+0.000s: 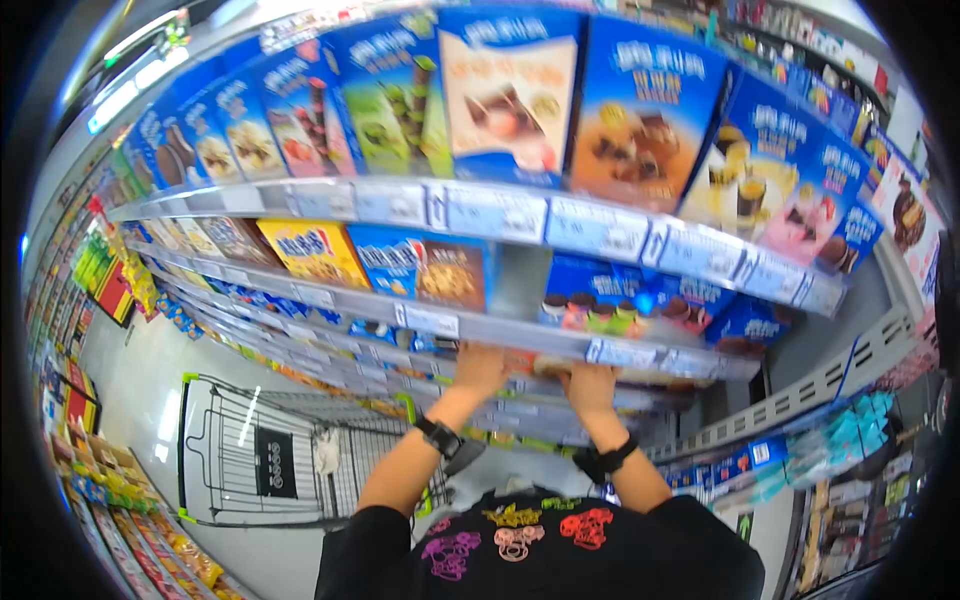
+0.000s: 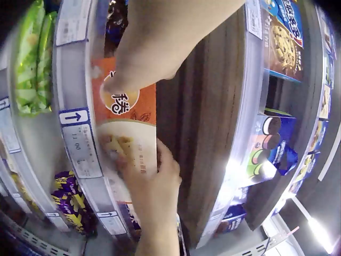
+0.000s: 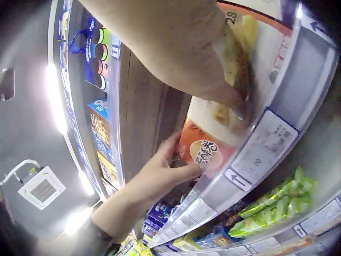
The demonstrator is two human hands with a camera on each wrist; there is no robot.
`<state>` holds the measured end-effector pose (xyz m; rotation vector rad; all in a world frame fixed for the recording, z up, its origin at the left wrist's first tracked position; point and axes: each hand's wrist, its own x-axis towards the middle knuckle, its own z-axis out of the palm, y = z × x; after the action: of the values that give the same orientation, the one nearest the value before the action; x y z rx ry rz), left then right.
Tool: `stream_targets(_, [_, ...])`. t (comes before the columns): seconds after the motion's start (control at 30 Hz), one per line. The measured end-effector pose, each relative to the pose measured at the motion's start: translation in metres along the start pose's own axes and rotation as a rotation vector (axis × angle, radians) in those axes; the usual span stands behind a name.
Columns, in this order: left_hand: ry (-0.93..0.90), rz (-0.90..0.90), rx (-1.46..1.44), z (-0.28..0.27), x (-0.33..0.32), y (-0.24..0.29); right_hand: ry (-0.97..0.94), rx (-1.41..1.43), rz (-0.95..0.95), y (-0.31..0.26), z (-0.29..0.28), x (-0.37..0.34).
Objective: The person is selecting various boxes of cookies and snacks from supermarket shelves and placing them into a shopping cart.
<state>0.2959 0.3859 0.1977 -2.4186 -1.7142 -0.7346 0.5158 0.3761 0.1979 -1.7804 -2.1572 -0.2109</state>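
Grey shelving point(image 2: 232, 96) frames a smooth, boxy orange-and-cream carton point(image 2: 139, 133), clasped by the left hand point(image 3: 169, 164) and right hand point(image 2: 153, 184).

Counts, partial where blurred. Hands: 2, one left hand point(image 1: 481, 370) and one right hand point(image 1: 592, 388). Black wristbands point(image 1: 438, 437): 2, one per wrist. Orange-and-white box point(image 2: 139, 133) at the hands: 1. Shopping cart point(image 1: 222, 450): 1, carrying 1 black sign point(image 1: 275, 462). Top row, big boxes: green-fronted point(image 1: 390, 100) 1, cream-fronted point(image 1: 508, 90) 1, orange-fronted point(image 1: 645, 110) 1; row total unreadable, left end smeared. Row below: yellow box point(image 1: 312, 252) 1, blue box with cookie photo point(image 1: 400, 262) 1. Green packs point(image 2: 34, 58) in the left wrist view: 2. Purple packs point(image 2: 66, 205): overlapping, can't count. Square ceiling vent point(image 3: 43, 186): 1.
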Motion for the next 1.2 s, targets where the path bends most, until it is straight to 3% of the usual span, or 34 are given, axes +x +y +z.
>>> stream_targets(0.03, [0.037, 0.004, 0.04, 0.005, -0.002, -0.001, 0.022, -0.026, -0.011, 0.0, 0.003, 0.002])
stream_targets(0.17, [-0.148, -0.058, 0.014, -0.035, -0.005, 0.01, 0.248, -0.012, -0.025, -0.013, -0.016, 0.012])
stream_targets(0.27, [0.007, -0.06, -0.105, -0.046, -0.025, 0.012, 0.401, 0.028, -0.033, -0.024, -0.03, -0.004])
stream_targets(0.5, [0.165, -0.091, -0.463, -0.07, -0.095, 0.003, 0.667, 0.141, -0.167, -0.065, -0.049, -0.052])
stream_targets(0.7, [0.191, -0.339, -1.056, -0.104, -0.173, -0.017, 0.717, 0.336, -0.301, -0.134, -0.054, -0.085])
stream_targets(0.83, [0.257, -0.374, -1.248, -0.102, -0.248, -0.043, 0.49, 0.721, -0.287, -0.204, -0.051, -0.119])
stream_targets(0.93, [0.062, -0.531, -1.187, -0.133, -0.299, -0.059, 0.259, 0.934, -0.305, -0.254, -0.042, -0.144])
stream_targets(0.97, [0.158, -0.572, -1.176, -0.143, -0.317, -0.059, 0.169, 0.981, -0.313, -0.268, -0.041, -0.154])
stream_targets(1.13, [0.252, -0.852, -1.132, -0.167, -0.389, -0.074, -0.254, 1.165, -0.413, -0.329, -0.026, -0.19])
stream_targets(1.2, [0.279, -0.995, -1.202, -0.17, -0.405, -0.076, -0.51, 1.268, -0.354, -0.349, -0.018, -0.201])
